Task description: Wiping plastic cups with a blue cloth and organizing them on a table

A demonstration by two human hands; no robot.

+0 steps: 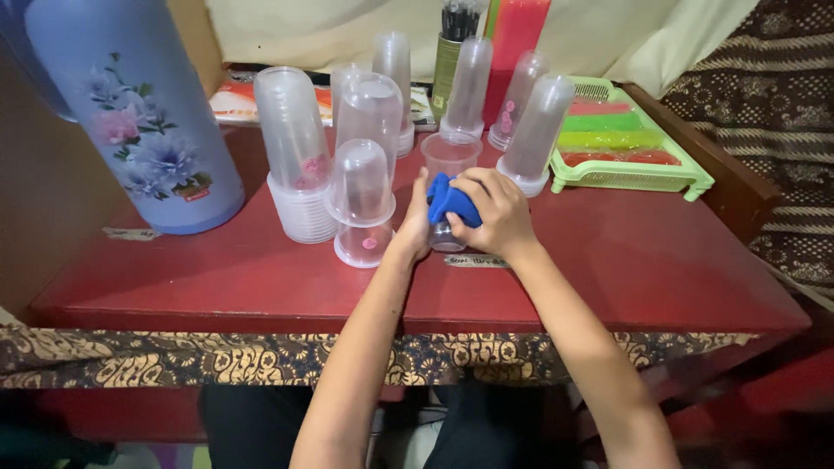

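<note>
Clear plastic cup (pixel 448 165), upright near the middle of the dark red wooden table (pixel 660 260), is mostly covered: only its open rim and a sliver of its base show around the hands. The right hand (pixel 493 208) has its fingers curled tight around a bunched blue cloth (pixel 452 203), pressing it against the cup's side. The left hand (pixel 417 221) lies against the cup's other side, but most of its fingers are hidden behind the cloth and cup, so whether they are closed round it cannot be told.

The table's front edge has a strip of brown patterned fabric (pixel 174 360) hanging below it, and a pale cream curtain (pixel 608 35) hangs behind. A brown patterned textile (pixel 773 87) fills the right edge of the view.

Just left of the hands stand stacks of upturned clear plastic cups (pixel 300 156), some with pink marks, and more upturned stacks (pixel 539 130) crowd close behind and to the right of the held cup. A tall pale blue flask with painted flowers (pixel 139 122) stands at the far left, its top cut off by the frame. A light green plastic tray (pixel 630 178) holding coloured strips sits at the right rear, and a red container (pixel 517 35) and a dark green can of black sticks (pixel 452 52) stand behind, both cut off at the top.
</note>
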